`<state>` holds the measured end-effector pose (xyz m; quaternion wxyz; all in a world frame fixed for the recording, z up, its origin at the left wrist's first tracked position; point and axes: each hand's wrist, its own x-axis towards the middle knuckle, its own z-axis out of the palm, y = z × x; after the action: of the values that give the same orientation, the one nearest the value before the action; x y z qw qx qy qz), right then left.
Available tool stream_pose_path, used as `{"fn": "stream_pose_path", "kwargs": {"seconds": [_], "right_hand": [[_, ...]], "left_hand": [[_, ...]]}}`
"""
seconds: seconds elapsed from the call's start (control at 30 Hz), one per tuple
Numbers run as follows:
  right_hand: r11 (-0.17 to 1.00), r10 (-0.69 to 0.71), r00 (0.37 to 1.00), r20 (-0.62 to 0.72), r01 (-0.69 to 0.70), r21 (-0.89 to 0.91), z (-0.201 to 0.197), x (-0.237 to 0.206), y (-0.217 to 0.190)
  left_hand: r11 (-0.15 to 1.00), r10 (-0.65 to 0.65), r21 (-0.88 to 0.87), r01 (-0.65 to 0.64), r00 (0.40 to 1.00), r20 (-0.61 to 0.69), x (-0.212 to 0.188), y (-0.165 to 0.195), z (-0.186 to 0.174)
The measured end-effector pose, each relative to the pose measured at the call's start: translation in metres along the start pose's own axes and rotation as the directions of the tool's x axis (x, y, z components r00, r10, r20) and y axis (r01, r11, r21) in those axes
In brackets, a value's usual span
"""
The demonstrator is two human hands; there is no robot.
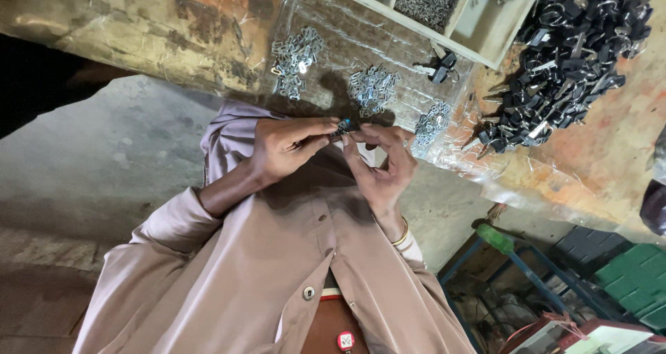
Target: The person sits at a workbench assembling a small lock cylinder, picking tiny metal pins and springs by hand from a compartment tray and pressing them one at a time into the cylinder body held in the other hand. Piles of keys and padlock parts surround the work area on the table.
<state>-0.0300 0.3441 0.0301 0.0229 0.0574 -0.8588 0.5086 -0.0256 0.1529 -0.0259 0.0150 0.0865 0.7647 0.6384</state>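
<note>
While hands [340,146] pinch small part [345,126], white tray [388,10]

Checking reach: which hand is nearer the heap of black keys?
Right. The right hand lies below-left of the heap of black keys; the left hand is farther left.

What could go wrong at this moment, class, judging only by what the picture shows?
1. The small dark part, pinched between left hand and right hand, is held off the table edge; it might drop to the floor.
2. The metal clip heaps near that edge could be knocked off.
</note>
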Motion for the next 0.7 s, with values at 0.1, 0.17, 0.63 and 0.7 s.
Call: {"fn": "stream_pose_path", "kwargs": {"seconds": [0.1,0.17,0.63,0.7], "right_hand": [[0.998,0.063,0.998,0.011,-0.063,0.020,0.000,0.001,0.000],[0.998,0.020,1.000,0.018,-0.019,-0.066,-0.001,0.002,-0.001],[0.736,-0.267,0.898,0.348,0.424,-0.528,0.014,0.041,-0.028],[0.737,-0.291,0.897,0.334,0.433,-0.519,0.017,0.040,-0.024]], "left_hand": [[0.999,0.030,0.032,-0.030,1.000,-0.001,0.001,0.000,-0.001],[0.997,0.071,0.040,-0.071,0.997,-0.002,0.001,-0.001,-0.001],[0.995,-0.061,-0.089,0.040,0.967,-0.249,-0.015,0.013,-0.049],[0.991,-0.102,-0.106,0.077,0.962,-0.255,-0.016,0.014,-0.051]]}}
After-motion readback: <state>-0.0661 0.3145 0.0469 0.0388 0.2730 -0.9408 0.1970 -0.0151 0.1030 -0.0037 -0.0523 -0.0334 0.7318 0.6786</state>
